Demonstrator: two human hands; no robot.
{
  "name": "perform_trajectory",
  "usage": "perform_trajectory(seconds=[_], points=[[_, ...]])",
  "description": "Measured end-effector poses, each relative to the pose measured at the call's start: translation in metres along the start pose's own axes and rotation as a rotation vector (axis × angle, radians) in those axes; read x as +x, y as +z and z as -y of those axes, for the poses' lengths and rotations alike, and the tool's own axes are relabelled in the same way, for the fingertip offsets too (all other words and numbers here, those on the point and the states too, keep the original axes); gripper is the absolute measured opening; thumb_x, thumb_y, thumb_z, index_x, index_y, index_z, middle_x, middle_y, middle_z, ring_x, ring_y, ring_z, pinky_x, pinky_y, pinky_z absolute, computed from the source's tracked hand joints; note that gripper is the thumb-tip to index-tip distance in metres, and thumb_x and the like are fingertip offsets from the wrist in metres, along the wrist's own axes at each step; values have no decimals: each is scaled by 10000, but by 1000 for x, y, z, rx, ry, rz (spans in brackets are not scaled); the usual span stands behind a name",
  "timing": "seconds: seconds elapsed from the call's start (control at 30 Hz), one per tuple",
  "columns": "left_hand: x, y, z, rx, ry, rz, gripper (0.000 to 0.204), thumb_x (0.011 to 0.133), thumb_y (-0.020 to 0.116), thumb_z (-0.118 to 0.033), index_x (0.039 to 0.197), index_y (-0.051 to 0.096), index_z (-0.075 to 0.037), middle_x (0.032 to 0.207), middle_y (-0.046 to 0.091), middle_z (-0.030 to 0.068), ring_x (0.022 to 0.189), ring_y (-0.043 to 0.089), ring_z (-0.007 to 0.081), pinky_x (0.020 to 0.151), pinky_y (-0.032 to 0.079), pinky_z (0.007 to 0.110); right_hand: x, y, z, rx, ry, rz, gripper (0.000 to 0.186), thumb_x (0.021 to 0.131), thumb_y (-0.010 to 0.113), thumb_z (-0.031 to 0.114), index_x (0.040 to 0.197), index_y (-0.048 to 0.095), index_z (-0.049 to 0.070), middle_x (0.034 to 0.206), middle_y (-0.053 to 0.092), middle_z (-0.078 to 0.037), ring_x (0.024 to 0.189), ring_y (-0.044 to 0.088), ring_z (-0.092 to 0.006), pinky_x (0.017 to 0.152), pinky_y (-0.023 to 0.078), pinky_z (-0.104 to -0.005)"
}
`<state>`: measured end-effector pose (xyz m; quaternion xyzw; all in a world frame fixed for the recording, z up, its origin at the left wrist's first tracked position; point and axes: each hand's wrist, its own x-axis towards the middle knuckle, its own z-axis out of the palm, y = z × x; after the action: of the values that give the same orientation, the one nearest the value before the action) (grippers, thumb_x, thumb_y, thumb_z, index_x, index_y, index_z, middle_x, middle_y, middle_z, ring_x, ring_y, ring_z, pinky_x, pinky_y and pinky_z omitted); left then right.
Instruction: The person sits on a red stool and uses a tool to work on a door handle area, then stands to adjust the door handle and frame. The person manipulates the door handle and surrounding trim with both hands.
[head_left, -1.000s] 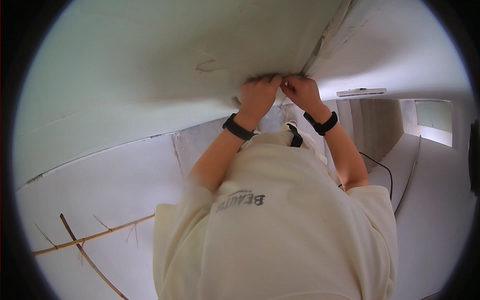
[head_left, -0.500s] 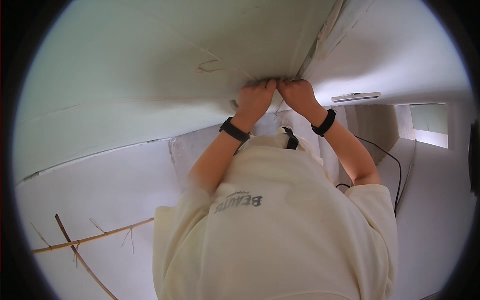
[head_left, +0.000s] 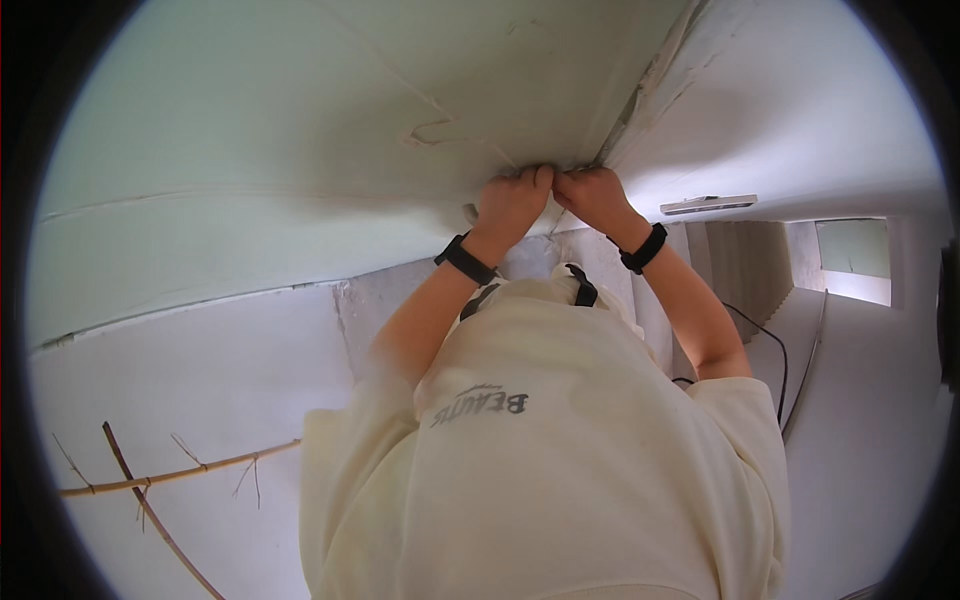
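My left hand (head_left: 513, 205) and my right hand (head_left: 596, 197) are raised side by side against a pale green surface (head_left: 250, 110), close to its dark seam (head_left: 630, 110) with a white surface. The fingers of both are curled in, and their thumb sides nearly meet. Whatever they grip, if anything, is hidden behind the knuckles. A small greyish curved piece (head_left: 470, 212) shows beside my left hand. Each wrist wears a black band, the left band (head_left: 466, 260) and the right band (head_left: 643, 249).
Thin crossed bamboo sticks (head_left: 180, 475) stand out at the lower left. A white bar-shaped fixture (head_left: 708, 204) sits on the white surface to the right. Below it hangs a black cable (head_left: 783, 365), near a bright rectangular opening (head_left: 855, 262).
The view has shifted slightly, so the surroundings sit a little differently in it. Both hands stay curled together at the same spot by the seam.
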<state>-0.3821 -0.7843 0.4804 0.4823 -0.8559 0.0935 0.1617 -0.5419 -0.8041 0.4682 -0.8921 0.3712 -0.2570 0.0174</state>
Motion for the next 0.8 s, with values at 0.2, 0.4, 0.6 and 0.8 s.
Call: perform_trajectory(seconds=[0.2, 0.4, 0.6, 0.8], points=[[0, -3, 5, -54, 40, 9, 227, 701, 551, -120, 922, 518, -81, 683, 586, 64, 526, 581, 211, 472, 467, 305, 1, 2, -1, 22, -24, 16, 54, 672, 563, 143, 684, 530, 102, 551, 540, -38, 495, 554, -212, 439, 435, -330], [0, -8, 9, -99, 63, 54, 216, 705, 546, -119, 916, 515, -83, 695, 587, 70, 555, 588, 225, 490, 472, 318, -1, 8, -3, 20, -55, 66, 59, 676, 557, 161, 684, 526, 112, 554, 542, -32, 495, 555, -214, 445, 436, -336], [-3, -9, 12, -99, 77, 93, 210, 708, 540, -118, 911, 506, -78, 701, 587, 72, 548, 586, 224, 475, 466, 317, -2, 5, 3, -5, -64, 21, 52, 672, 557, 151, 665, 523, 112, 549, 541, -21, 491, 554, -202, 451, 435, -321], [-6, -12, 10, -115, 56, 62, 198, 706, 543, -114, 894, 498, -73, 683, 582, 69, 522, 579, 217, 457, 457, 307, -4, 6, 7, 23, -32, -26, 48, 667, 565, 138, 665, 525, 111, 533, 530, -16, 484, 550, -188, 443, 429, -312]])
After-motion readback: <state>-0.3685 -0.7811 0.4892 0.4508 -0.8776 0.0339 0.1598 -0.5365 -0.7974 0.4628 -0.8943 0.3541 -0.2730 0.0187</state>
